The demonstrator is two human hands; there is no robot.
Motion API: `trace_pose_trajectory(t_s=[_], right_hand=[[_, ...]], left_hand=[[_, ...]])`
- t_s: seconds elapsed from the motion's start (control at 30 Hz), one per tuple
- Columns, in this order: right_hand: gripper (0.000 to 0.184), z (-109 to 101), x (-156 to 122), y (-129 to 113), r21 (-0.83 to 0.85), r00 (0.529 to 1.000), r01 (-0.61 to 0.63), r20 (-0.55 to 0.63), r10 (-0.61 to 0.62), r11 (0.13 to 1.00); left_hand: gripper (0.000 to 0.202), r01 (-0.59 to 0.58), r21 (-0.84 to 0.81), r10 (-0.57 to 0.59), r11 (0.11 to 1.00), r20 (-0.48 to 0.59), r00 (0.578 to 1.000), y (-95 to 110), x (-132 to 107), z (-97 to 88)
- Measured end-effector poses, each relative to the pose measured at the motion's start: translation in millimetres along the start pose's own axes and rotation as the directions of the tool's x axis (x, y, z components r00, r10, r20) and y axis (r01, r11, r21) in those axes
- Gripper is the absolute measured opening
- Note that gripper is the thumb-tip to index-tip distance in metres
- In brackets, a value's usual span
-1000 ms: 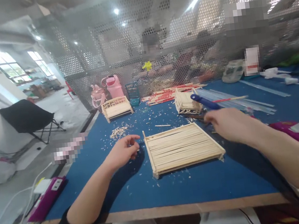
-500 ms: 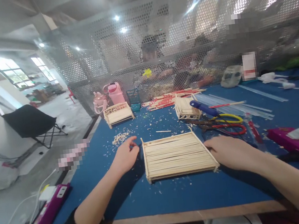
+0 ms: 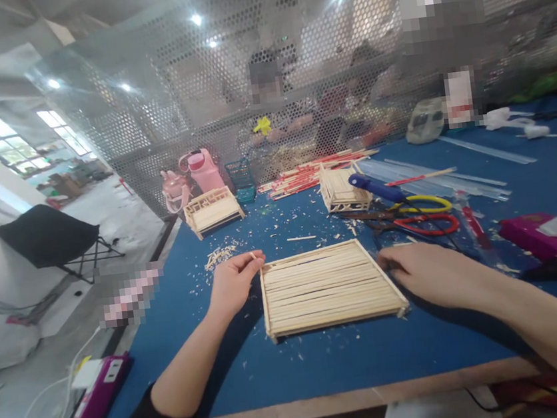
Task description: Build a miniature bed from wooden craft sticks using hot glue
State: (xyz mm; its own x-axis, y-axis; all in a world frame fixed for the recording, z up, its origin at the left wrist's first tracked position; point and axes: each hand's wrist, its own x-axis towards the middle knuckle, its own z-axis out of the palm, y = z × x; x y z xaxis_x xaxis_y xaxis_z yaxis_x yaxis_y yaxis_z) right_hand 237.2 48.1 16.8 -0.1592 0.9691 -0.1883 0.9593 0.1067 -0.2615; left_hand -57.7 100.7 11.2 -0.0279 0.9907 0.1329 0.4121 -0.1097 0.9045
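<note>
A flat panel of glued wooden sticks (image 3: 325, 287) lies on the blue table (image 3: 375, 352) in front of me. My left hand (image 3: 234, 282) rests at the panel's far left corner, with thumb and forefinger pinched on a small bit of stick. My right hand (image 3: 431, 272) lies against the panel's right edge, knuckles up, fingers curled toward the wood; what they grip is hidden. Just behind the right hand lie scissors with red and yellow handles (image 3: 423, 216) and a blue-handled tool (image 3: 377, 188).
Two small stick-built furniture models (image 3: 211, 210) (image 3: 339, 188) stand further back, with a pile of red and plain sticks (image 3: 305, 176), pink bottles (image 3: 194, 175) and wood chips. A purple box (image 3: 554, 248) sits at right. People sit behind a perforated metal screen (image 3: 295, 86).
My right hand came back from the blue-handled tool to the panel's right edge. My left hand shifted to the panel's corner and pinched a bit of stick. The panel was turned slightly.
</note>
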Motion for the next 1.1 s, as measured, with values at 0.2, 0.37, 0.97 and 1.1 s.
trace_pose_trajectory(t_s=[0.2, 0.37, 0.97, 1.1], right_hand=[[0.024, -20.4, 8.8, 3.5, -0.022, 0.995, 0.056, -0.087, -0.057, 0.998], [0.025, -59.6, 27.4, -39.1, 0.022, 0.949, 0.153, -0.283, -0.141, 0.988], [0.044, -29.5, 68.3, -118.1, -0.17, 0.698, 0.688, -0.113, -0.707, 0.706], [0.057, -27.6, 70.6, -117.9, -0.166, 0.692, 0.69, -0.133, -0.709, 0.705]], left_hand=[[0.035, 0.0, 0.002, 0.0, 1.0, -0.021, 1.0, 1.7, -1.5, 2.8], [0.035, 0.009, -0.004, -0.009, 1.0, -0.031, 0.999, 5.2, -2.2, 7.3], [0.025, -0.097, 0.029, 0.097, 0.995, 0.001, 0.995, -0.2, -7.6, 6.9], [0.034, -0.148, -0.091, 0.139, 0.985, -0.1, 0.985, -2.5, -4.2, -4.9]])
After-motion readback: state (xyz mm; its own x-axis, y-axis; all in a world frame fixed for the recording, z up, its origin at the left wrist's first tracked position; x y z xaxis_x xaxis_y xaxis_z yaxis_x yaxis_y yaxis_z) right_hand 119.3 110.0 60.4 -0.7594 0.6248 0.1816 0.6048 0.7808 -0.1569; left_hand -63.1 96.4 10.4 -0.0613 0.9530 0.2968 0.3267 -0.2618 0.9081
